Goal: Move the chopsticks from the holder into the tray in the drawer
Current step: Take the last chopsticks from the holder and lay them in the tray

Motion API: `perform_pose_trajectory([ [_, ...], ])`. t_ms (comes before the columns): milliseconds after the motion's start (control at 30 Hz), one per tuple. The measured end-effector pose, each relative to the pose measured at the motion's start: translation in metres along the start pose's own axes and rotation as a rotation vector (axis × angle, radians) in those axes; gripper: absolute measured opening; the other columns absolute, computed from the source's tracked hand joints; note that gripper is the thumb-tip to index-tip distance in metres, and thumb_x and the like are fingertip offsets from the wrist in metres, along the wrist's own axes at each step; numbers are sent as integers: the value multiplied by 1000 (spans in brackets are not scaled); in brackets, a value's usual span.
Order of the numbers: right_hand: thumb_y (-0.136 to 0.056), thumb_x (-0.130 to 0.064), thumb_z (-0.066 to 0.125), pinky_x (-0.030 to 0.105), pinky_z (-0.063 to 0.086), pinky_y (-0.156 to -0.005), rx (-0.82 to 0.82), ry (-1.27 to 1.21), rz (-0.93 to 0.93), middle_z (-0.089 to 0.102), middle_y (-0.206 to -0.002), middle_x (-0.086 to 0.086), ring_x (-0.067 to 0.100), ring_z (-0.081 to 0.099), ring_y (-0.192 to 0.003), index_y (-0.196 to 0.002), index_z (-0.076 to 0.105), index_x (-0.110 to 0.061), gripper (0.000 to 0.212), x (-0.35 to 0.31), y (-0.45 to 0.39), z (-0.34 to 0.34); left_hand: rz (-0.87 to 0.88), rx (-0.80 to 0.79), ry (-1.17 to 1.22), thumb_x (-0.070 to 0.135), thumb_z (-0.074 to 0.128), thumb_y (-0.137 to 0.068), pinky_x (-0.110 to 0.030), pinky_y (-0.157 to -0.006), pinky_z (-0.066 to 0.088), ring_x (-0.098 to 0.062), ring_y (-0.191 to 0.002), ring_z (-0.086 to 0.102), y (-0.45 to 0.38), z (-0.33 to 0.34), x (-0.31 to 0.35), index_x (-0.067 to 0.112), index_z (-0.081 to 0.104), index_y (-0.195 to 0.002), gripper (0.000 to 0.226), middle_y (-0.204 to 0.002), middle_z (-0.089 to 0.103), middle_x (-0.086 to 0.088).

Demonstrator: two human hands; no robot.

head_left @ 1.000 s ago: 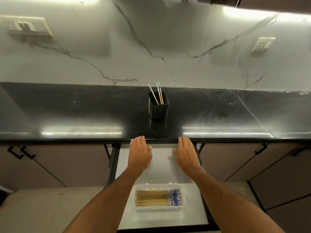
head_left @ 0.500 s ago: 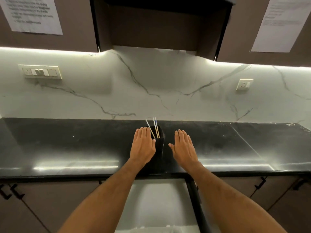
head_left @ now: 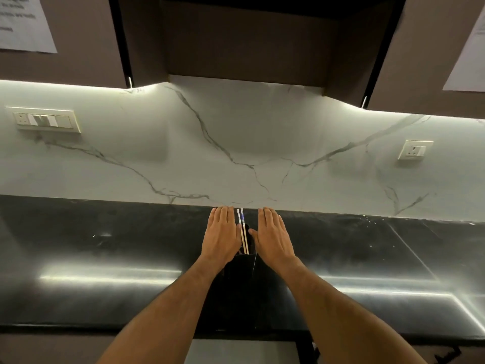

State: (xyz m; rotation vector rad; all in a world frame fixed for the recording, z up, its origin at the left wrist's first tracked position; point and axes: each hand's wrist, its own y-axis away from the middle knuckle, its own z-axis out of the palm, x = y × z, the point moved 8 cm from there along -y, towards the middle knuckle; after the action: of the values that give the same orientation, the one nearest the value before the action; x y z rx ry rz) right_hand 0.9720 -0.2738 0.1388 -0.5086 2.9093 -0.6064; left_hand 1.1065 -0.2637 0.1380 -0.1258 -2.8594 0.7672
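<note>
Both forearms reach forward over the glossy black counter (head_left: 105, 258). The left hand (head_left: 221, 236) and right hand (head_left: 273, 236) lie flat, palms down, fingers straight and grasping nothing. Between them thin wooden chopsticks (head_left: 244, 239) stand in the dark holder (head_left: 242, 274). Behind is the white veined marble wall (head_left: 236, 143).

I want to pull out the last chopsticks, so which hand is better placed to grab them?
Probably left. The left hand lies right against the chopsticks, its thumb nearly touching them; the right hand sits slightly apart. Both hands are open and flat.
</note>
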Motion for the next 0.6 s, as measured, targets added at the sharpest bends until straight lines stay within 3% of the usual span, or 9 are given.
perform_pose_trajectory([
  [333, -104, -35, 52, 40, 31, -123, -99, -225, 88, 38, -157, 13, 28, 35, -147, -154, 26, -4, 64, 12, -67, 84, -127, -130, 36, 33, 34, -105, -43, -127, 18, -25, -148, 33, -32, 87, -46, 4, 35, -151, 54, -154, 43, -11],
  [467, -104, -24, 55, 32, 34, -117, -176, -458, 228, 38, -157, 11, 24, 37, -144, -156, 24, -7, 63, 15, -86, 119, -187, -152, 125, 30, 34, -104, -41, -127, 19, -23, -143, 39, -44, 113, -60, 7, 40, -147, 49, -147, 48, -8],
  [600, -104, -20, 55, 34, 37, -116, -181, -547, 345, 41, -155, 12, 26, 40, -143, -157, 25, -6, 62, 18, -104, 142, -255, -150, 242, 20, 40, -100, -41, -120, 32, -21, -124, 52, -57, 133, -70, 10, 50, -128, 31, -126, 57, -4],
])
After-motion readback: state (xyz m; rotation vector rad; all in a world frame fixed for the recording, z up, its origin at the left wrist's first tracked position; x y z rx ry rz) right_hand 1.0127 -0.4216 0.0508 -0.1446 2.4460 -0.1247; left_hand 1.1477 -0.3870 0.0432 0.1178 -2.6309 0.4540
